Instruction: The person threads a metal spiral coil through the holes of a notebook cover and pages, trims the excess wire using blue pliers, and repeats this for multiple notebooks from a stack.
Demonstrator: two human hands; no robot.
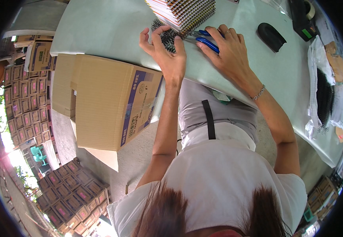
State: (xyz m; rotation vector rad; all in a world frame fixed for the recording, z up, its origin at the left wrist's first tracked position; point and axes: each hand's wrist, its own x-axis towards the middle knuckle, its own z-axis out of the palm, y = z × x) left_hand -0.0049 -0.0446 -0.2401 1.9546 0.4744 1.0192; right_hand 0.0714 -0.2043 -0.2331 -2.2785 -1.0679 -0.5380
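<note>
A stack of spiral-bound notebooks (190,15) stands at the far edge of view, its black coil bindings facing right and toward me. Beside its near corner lies a tangle of loose black wire coils (168,40). My left hand (166,57) is over these coils, palm turned up, with fingers curved and apart and nothing visibly gripped. In my right hand (231,53) are blue-handled pliers (207,44). Their metal jaws point left at the lowest corner of the notebook stack; whether they touch a wire is too small to tell.
An open cardboard box (100,102) is against the table's near edge on my left. On the pale green tabletop (100,27), a black curved case (271,36) lies to the right. Farther right are more black coils (326,98) in plastic wrap and a tape dispenser (301,19).
</note>
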